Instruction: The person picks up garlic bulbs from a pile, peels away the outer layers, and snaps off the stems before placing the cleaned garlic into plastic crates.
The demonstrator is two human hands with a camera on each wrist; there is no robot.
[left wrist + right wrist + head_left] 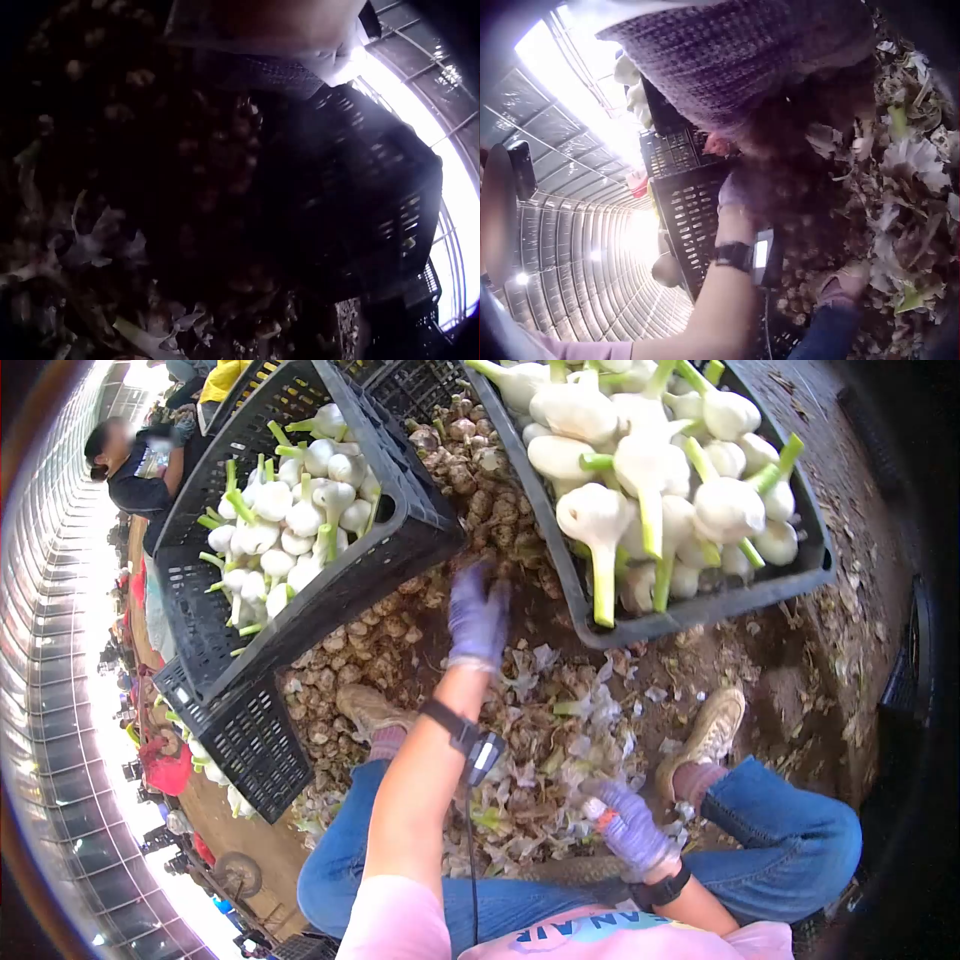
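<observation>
My left hand [478,615], in a purple knitted glove and blurred, reaches out between the two big crates. Its fingers look extended toward the heap of untrimmed brown garlic bulbs [480,485], with nothing visible in them. The right hand [630,825], gloved alike, hovers above my lap beside the peeled skins [540,745]. Something orange-red [718,142] shows at its fingers; I cannot tell whether it is held. Clean white garlic bulbs with cut green stems [640,470] fill the crate [700,618] at the right. More white garlic bulbs [285,525] fill the left crate [300,635].
Another black crate [245,745] stands low at the left. My shoes [705,740] rest on the dirt floor, either side of the skins. A cable [470,850] runs down from the left wrist's device. Another person [140,475] is at the far left, by the tunnel wall.
</observation>
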